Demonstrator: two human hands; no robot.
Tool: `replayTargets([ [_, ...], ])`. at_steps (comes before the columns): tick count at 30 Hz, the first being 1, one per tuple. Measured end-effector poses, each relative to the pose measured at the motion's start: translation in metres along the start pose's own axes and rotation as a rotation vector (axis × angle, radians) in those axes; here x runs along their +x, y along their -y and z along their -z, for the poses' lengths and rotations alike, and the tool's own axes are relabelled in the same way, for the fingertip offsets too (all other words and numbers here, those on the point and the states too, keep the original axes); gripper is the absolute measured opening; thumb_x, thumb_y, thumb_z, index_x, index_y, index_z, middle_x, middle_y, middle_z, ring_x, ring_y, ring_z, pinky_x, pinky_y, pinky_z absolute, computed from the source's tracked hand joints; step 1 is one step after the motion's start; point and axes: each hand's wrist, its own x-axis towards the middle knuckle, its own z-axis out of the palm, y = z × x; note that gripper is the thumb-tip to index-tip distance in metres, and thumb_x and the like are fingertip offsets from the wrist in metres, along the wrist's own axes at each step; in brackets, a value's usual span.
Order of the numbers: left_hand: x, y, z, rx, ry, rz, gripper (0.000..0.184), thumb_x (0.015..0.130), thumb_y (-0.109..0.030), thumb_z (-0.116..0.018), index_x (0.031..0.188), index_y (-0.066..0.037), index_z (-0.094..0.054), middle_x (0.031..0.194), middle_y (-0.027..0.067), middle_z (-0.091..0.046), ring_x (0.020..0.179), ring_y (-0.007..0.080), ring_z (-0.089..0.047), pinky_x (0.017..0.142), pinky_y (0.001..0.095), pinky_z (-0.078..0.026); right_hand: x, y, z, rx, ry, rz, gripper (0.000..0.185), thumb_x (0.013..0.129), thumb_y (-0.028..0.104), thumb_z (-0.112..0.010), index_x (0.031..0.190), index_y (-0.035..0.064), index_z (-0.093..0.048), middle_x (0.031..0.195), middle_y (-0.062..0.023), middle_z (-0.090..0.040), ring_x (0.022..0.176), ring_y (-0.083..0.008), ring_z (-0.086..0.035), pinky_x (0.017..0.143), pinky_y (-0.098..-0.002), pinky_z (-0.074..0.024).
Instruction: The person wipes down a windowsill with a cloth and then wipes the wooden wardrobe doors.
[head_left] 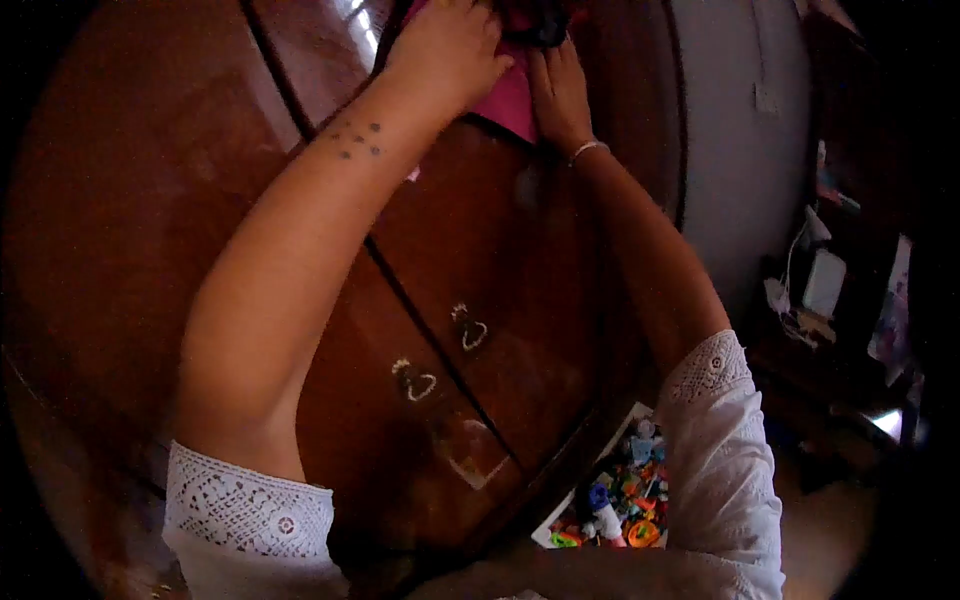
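At the top edge of the head view lies a pink, dark-edged piece (508,103), which looks like fabric or a pouch. A black bundle (545,22) sits over its upper part. My left hand (450,50) is closed on the pink piece from the left, its thumb over the pink surface and its other fingers partly out of frame. My right hand (562,95) grips the right edge, with fingers pointing away from me; their tips are partly hidden by the black bundle.
Two small pale looped shapes (415,382) (469,329) show on the dark wooden table (250,110), near a dark seam. A white-rimmed box (548,528) of colourful small pieces stands by my right sleeve. A white device (825,283) with cables lies far right.
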Motion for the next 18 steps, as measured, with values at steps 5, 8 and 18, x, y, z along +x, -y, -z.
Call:
replayTargets([
  [5, -0.007, -0.077, -0.032, -0.039, -0.049, -0.068, 0.053, 0.095, -0.04, -0.048, 0.13, 0.0, -0.054, 0.133, 0.0147, -0.054, 0.13, 0.0288, -0.043, 0.113, 0.0428, -0.025, -0.098, 0.008, 0.027, 0.045, 0.106, -0.206, 0.035, 0.098, 0.022, -0.042, 0.117, -0.0049, -0.054, 0.14, -0.0354, -0.036, 0.13, -0.0494, -0.035, 0.108, -0.0513, -0.029],
  [8, -0.02, -0.12, -0.049, -0.114, -0.081, -0.17, 0.054, 0.095, -0.042, -0.048, 0.126, 0.001, -0.055, 0.135, 0.0189, -0.051, 0.128, 0.0325, -0.043, 0.111, 0.0432, -0.029, -0.163, 0.024, 0.037, 0.047, 0.093, -0.354, 0.035, 0.1, 0.023, -0.04, 0.118, -0.0046, -0.053, 0.143, -0.0352, -0.032, 0.133, -0.0488, -0.031, 0.11, -0.05, -0.0264],
  [18, -0.125, -0.258, -0.089, -0.283, 0.134, -0.347, 0.055, 0.093, -0.036, -0.05, 0.136, -0.002, -0.048, 0.143, 0.0124, -0.044, 0.132, 0.0261, -0.039, 0.112, 0.0381, -0.027, -0.34, 0.102, 0.077, 0.136, 0.153, -0.828, 0.035, 0.1, 0.022, -0.039, 0.122, -0.0036, -0.05, 0.139, -0.0269, -0.04, 0.13, -0.0451, -0.034, 0.109, -0.0465, -0.0295],
])
